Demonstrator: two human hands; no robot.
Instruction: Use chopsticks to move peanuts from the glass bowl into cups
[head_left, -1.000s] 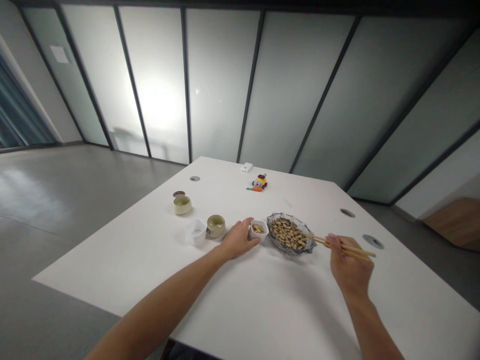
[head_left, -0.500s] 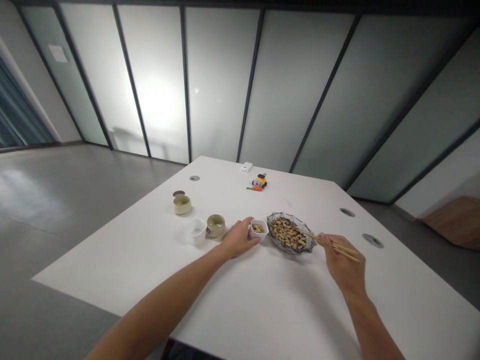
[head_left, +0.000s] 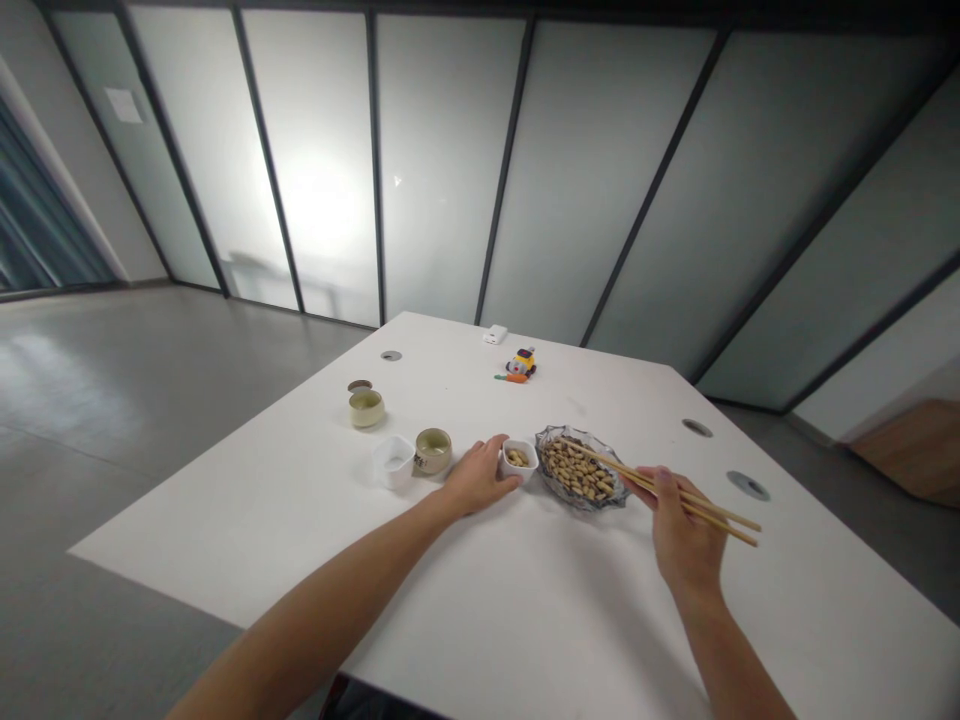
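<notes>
My left hand (head_left: 481,478) is curled around the near-left side of a small white square cup (head_left: 527,471), which stands on the table with several nuts (head_left: 517,457) at its bottom. To its right, almost touching it, sits a clear glass bowl with a wavy rim (head_left: 546,470), filled with brown nuts that look like peanuts in the shell (head_left: 581,470). My right hand (head_left: 686,535) grips a pair of wooden chopsticks (head_left: 720,517). Their tips reach over the heap in the bowl; whether a nut is between them I cannot tell.
Left of my left hand stand a beige pottery cup (head_left: 433,462), a white translucent cup (head_left: 394,470) and another pale-green cup (head_left: 366,416). Farther back on the white table (head_left: 450,620) are a yellow toy car (head_left: 523,362), a toy carrot (head_left: 516,379) and a small white box (head_left: 496,334).
The chopsticks have shifted left over the nuts, lying flatter, with their rear ends now spread below and right of my right hand. My left hand stays on the white cup.
</notes>
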